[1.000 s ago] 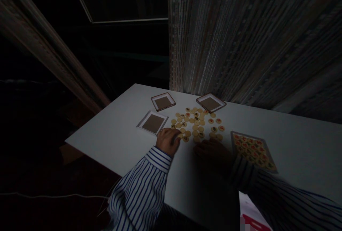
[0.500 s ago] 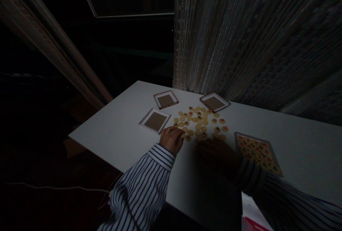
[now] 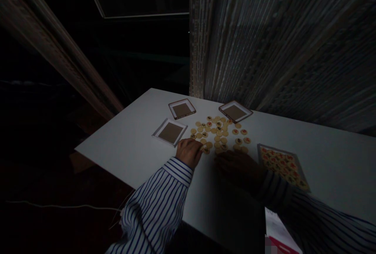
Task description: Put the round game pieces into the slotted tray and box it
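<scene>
Loose round xiangqi pieces (image 3: 217,139), pale wood-coloured, lie scattered mid-table; some show red or black characters, others are blank side up. My left hand (image 3: 188,152) is at the near left edge of the spread, fingers curled and closed on a xiangqi piece (image 3: 201,148) at the fingertips, mostly hidden. My right hand (image 3: 237,166) is low over the near right edge of the spread, in deep shadow; its fingers point left and what is under them cannot be made out. To its right, a shallow tray (image 3: 300,164) holds rows of pieces with red and black characters.
Three shallow square trays or lids stand beyond the pieces: a light-rimmed one (image 3: 155,135) near my left hand, a brown-rimmed one (image 3: 176,118) behind it, another brown-rimmed one (image 3: 235,121) at the back right. The white table (image 3: 123,140) meets string curtains (image 3: 235,42) behind.
The view has shifted very slightly. My left hand stays at the same pieces with its fingers closed; my right hand has barely moved.
</scene>
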A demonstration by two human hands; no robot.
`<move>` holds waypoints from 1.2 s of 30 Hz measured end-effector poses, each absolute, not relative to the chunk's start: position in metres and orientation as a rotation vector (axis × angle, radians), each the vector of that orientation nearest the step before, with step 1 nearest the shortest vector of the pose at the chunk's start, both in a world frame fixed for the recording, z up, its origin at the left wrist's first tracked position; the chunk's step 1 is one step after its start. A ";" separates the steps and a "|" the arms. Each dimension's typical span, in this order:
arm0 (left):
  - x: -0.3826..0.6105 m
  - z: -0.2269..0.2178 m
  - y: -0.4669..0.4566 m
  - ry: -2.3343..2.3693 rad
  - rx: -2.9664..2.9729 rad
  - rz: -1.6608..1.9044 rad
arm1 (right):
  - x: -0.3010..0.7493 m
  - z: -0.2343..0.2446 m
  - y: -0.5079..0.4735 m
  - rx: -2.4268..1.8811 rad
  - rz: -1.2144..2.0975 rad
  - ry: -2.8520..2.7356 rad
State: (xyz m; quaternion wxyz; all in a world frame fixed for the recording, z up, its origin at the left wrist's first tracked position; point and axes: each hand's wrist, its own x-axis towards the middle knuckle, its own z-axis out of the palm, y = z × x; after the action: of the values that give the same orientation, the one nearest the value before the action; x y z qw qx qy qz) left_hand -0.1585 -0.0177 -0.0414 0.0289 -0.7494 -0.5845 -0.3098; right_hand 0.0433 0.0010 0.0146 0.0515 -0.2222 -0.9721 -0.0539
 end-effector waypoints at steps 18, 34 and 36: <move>-0.157 -0.035 -0.020 -1.890 -2.124 -1.585 | 0.044 0.021 0.003 -0.735 -0.109 -2.947; -0.157 -0.021 -0.015 -1.891 -1.058 -3.623 | 0.043 0.020 0.004 -0.738 -0.082 -2.964; -0.157 -0.019 -0.016 -1.866 -1.004 -3.720 | 0.043 0.020 0.004 -0.749 -0.087 -2.969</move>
State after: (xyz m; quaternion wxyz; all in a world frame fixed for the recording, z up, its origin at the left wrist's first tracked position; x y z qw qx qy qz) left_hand -0.1566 -0.0157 -0.0191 -0.5396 -0.1974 -0.3669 -0.7316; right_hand 0.0430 0.0039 0.0195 0.0391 -0.2444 -0.9685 -0.0284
